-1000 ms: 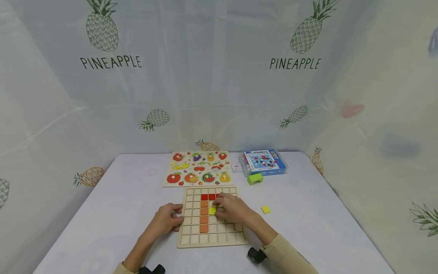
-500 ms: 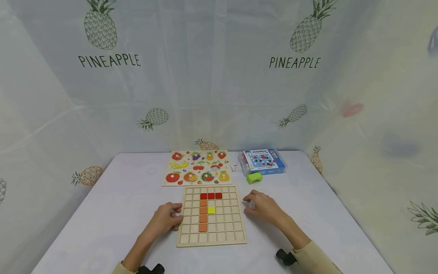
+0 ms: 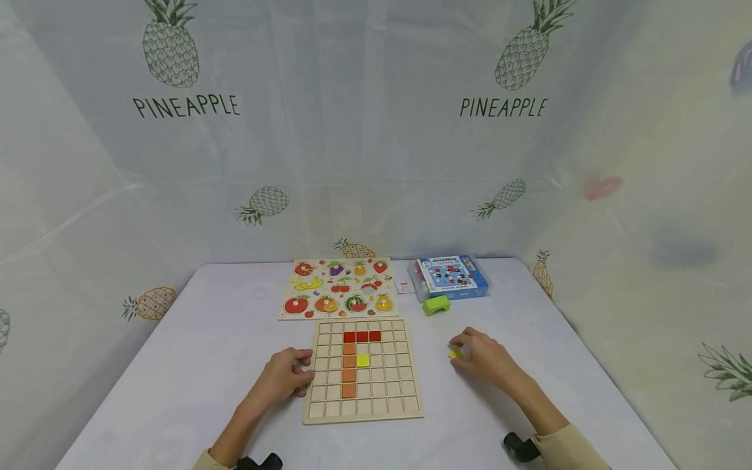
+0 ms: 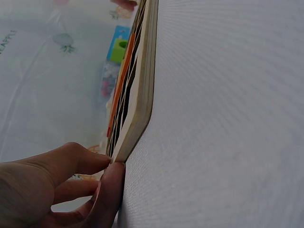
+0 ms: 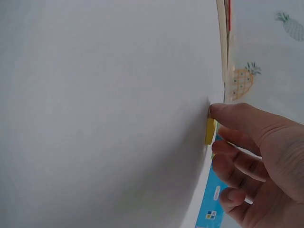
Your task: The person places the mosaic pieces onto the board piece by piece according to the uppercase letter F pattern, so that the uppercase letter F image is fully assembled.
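A wooden grid board lies on the table, with red tiles in a row, orange tiles in a column and one yellow tile set in its squares. My left hand holds the board's left edge, its thumb and fingertips right at the side in the left wrist view. Off the board to the right, my right hand pinches a second yellow tile between thumb and fingers, close to the tabletop. The fingers partly hide that tile in the head view.
Behind the grid board lies a fruit puzzle board. To its right are a small card, a blue box with a clear case and a green arched block. A printed pineapple curtain hangs behind the table.
My right hand has left the yellow tile in the grid and moved right, off the board, to the loose yellow tile, which it now pinches. My left hand has stayed at the board's edge.
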{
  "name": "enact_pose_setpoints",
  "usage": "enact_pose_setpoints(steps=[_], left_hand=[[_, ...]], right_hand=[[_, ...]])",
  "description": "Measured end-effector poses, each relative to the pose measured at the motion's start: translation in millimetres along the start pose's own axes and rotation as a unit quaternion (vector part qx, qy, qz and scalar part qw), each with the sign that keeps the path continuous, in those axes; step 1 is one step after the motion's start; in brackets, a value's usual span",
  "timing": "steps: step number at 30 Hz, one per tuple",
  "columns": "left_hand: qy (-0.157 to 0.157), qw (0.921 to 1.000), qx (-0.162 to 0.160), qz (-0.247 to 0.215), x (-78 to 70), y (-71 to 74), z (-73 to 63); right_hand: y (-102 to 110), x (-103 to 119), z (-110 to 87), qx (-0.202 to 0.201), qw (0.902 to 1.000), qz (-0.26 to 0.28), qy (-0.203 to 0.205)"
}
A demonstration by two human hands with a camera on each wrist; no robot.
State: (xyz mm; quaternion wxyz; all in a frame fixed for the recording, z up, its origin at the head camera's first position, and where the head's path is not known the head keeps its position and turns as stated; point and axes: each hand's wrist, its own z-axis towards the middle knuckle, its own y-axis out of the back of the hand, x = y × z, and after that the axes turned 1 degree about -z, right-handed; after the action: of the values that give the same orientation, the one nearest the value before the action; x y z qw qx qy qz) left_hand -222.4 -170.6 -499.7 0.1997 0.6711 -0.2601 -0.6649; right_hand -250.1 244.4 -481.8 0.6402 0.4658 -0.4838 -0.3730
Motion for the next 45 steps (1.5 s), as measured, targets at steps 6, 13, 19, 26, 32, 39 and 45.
enact_pose_setpoints(steps=[6, 13, 19, 26, 32, 39, 45], left_hand=[[0.005, 1.0000, -0.004, -0.003, -0.7, -0.6, 0.8], [0.001, 1.0000, -0.002, -0.001, 0.4, 0.4, 0.0], [0.007, 1.0000, -0.002, 0.002, 1.0, -2.5, -0.9], [0.004, 1.0000, -0.002, -0.001, -1.0, -1.0, -1.0], [0.000, 1.0000, 0.002, 0.001, -1.8, 0.2, -1.4], [0.010, 0.9999, 0.000, -0.006, -1.8, -1.6, -1.3], [0.006, 1.0000, 0.001, -0.008, -0.4, -2.0, 0.0]], right_hand=[[1.7, -13.4, -1.2, -0.001, 1.0000, 0.002, 0.002], [-0.1, -19.4, -1.9, 0.001, 0.9999, 0.009, 0.008], [-1.5, -20.4, -1.4, 0.005, 0.9999, 0.010, 0.012], [0.0, -20.5, -1.4, 0.006, 0.9996, 0.023, 0.018], [0.2, -21.2, -0.5, 0.006, 0.9995, 0.028, 0.016], [-0.4, -23.2, 1.5, 0.014, 0.9990, 0.042, 0.006], [1.7, -21.8, 0.7, 0.006, 0.9988, 0.049, 0.008]])
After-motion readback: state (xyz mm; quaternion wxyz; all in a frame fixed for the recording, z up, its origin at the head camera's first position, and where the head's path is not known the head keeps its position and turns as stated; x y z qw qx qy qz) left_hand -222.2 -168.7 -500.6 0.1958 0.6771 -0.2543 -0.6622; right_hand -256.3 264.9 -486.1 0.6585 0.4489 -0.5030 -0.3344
